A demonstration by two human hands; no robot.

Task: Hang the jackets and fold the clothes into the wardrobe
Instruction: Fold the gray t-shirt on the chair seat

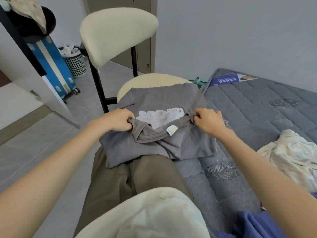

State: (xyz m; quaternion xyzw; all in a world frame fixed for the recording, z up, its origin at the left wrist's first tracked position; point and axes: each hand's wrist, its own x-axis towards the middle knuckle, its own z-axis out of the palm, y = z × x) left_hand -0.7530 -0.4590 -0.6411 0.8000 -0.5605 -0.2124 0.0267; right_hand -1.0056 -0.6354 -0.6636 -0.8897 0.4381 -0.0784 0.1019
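Observation:
A grey T-shirt [154,100] with a white print lies partly folded across my knees and the seat of a cream chair [151,79]. Its collar edge with a small white label faces me. My left hand [118,119] pinches the shirt's left shoulder fold. At the right shoulder fold, my right hand [209,120] is closed on the fabric. Both hands hold the folded edge just above the lower half of the shirt.
A grey mattress [257,109] stretches to the right, with a cream garment [291,152] and a blue garment [257,224] on it. At the left stand a white wardrobe door [34,79], a blue suitcase [56,69] and a mesh bin [75,62].

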